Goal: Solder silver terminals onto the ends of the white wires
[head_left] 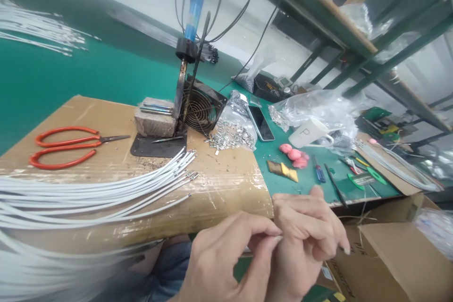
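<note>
In the head view my left hand [230,255] is low in the middle, thumb and forefinger pinched together at the side of my right hand. Whatever lies between those fingertips is too small to make out. My right hand [307,236] is just right of it, fingers loosely bent and apart, with no object visible in them. Both are in front of the bench edge. White cables [106,198] with small ends lie on the cardboard to the left. Small metal pieces [231,137] are heaped on a plastic bag beyond my hands.
Red-handled scissors [67,144] lie at the left. A blue-handled soldering iron [196,7] stands over a block [154,122], beside a fan [201,106]. A phone [261,122], a white mug [309,133], a screwdriver [320,173] and a cardboard box [392,250] are to the right.
</note>
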`<state>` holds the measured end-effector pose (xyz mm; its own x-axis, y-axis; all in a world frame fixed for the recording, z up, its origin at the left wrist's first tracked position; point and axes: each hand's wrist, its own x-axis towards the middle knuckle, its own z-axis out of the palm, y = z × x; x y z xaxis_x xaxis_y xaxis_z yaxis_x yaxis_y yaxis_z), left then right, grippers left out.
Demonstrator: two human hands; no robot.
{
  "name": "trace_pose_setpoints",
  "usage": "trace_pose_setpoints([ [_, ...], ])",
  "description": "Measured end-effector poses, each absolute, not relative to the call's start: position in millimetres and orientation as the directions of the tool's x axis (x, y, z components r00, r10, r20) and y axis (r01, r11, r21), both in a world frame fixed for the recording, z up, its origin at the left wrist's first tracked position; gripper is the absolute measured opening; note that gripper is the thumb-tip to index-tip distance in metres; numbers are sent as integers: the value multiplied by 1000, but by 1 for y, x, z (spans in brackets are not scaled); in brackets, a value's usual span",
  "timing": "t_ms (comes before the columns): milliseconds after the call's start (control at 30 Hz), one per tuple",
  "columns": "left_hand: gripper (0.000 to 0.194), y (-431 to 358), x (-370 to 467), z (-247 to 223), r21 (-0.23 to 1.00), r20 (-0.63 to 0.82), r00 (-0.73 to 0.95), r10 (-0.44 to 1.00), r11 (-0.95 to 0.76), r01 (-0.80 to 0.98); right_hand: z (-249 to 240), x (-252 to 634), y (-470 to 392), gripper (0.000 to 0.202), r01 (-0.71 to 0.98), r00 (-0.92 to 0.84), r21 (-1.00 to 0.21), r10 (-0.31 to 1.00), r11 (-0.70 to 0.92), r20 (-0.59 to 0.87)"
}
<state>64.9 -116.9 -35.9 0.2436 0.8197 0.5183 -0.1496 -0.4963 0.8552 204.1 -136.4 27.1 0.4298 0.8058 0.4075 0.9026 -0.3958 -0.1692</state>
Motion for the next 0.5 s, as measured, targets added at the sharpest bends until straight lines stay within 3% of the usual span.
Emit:
trace_pose_setpoints([
  [100, 21, -116, 64, -38, 830, 556, 232, 798, -545, -114, 25, 195, -132, 66, 877, 408, 73, 816, -475, 409],
  [167, 22, -116, 65, -39, 807, 588, 207, 782, -582, -97, 19, 188, -126, 76, 780, 399, 298, 804, -551, 440],
  [233, 23, -117, 66, -40, 788, 613, 185, 768, -609, -85, 12, 182, -121, 83, 581, 362, 561, 805, -589, 470],
  [333, 23, -116, 66, -40, 777, 627, 191, 755, -626, -73, 5, 177, -118, 70, 140, 252, 864, 861, -484, 441],
  [400, 23, -116, 65, -41, 765, 639, 199, 743, -640, -68, 4, 177, -118, 64, -140, 180, 917, 901, -375, 396],
  [500, 22, -115, 64, -41, 750, 654, 207, 727, -659, -55, 4, 178, -120, 66, -410, 104, 862, 924, -298, 369],
])
